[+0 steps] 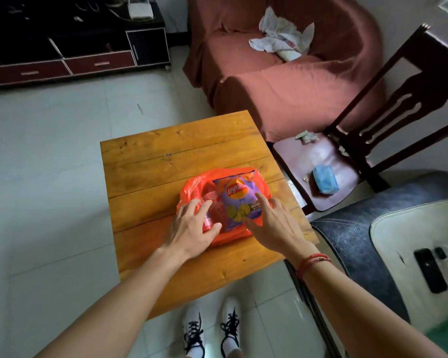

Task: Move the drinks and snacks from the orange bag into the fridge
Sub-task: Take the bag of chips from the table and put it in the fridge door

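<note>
An orange plastic bag [192, 186] lies on a small wooden table [166, 156]. Through its thin plastic shows a purple Lay's chip packet [237, 196] with a red packet [215, 210] to its left. My left hand [192, 228] rests on the near left part of the bag over the red packet, fingers spread and lightly bent. My right hand [272, 223] touches the right side of the chip packet with straight spread fingers. Neither hand grips anything. No fridge is in view.
A red-covered armchair [282, 81] with crumpled cloth stands beyond the table. A dark wooden chair [321, 161] with a blue packet [325, 180] on its seat is to the right. A dark TV cabinet [75, 47] stands at the back left. Tiled floor spreads on the left.
</note>
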Tool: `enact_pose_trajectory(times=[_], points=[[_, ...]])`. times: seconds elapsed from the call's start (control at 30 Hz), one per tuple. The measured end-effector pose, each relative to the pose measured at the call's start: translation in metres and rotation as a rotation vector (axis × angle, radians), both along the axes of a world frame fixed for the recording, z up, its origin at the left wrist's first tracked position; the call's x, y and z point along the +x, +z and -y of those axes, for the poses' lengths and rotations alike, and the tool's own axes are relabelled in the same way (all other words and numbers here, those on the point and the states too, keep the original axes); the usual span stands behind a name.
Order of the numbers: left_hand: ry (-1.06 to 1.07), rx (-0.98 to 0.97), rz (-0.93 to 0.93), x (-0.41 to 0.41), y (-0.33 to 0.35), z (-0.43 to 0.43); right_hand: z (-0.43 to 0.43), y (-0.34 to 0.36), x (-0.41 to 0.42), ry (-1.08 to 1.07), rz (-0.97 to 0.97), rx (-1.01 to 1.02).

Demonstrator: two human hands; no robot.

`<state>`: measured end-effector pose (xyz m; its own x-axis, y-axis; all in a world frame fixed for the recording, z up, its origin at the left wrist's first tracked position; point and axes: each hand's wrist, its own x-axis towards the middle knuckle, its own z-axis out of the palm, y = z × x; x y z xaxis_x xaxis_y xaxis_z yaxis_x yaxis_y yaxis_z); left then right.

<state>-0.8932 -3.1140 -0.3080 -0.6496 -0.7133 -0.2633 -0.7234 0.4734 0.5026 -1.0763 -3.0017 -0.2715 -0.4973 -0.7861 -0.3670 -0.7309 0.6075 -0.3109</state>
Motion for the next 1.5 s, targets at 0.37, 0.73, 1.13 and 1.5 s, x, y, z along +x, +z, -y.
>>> enact_pose_trajectory(times=[0.37,0.73,1.13,1.5], points=[[0.244,0.38,-0.122,-0.08,-0.07,0.036,0.07,-0.059,-0.05,-0.052,0.204,-0.021],[0.578,0.717,-0.08,-0.127,-0.142,0.058,0.104,-0.134,-0.101,-0.235,0.298,0.141],[0.795,0.884,-0.231,-0.137,-0.165,0.062,0.103,-0.161,-0.112,-0.381,0.554,0.06],[0.769,0.829,-0.279,-0.114,-0.138,0.056,0.089,-0.154,-0.095,-0.49,0.687,0.172]])
